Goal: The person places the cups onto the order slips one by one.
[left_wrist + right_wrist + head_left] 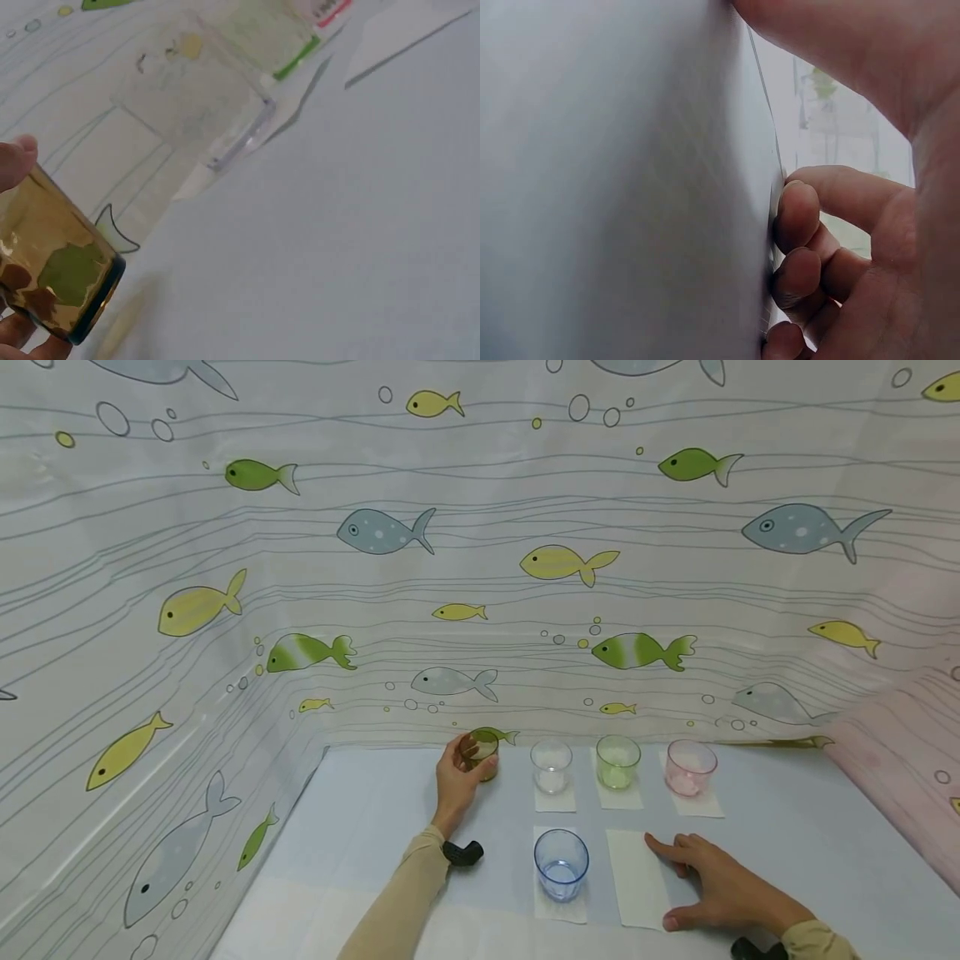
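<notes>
My left hand [455, 781] grips an amber glass [485, 755] at the back of the table, left of the other glasses. In the left wrist view the amber glass [64, 262] is tilted, with the thumb on one side and fingers on the other. My right hand [712, 883] lies at the front right. Its index fingertip and thumb touch the right edge of a bare white paper strip [637, 877], spread apart along it, while the other fingers bend. Left of that strip a blue glass [561, 868] stands on another paper strip.
Along the back stand a clear glass [551, 768], a green glass [618, 764] and a pink glass [691, 768], each on a white paper piece. A fish-patterned curtain [465, 560] hangs behind and beside the pale blue table [360, 827].
</notes>
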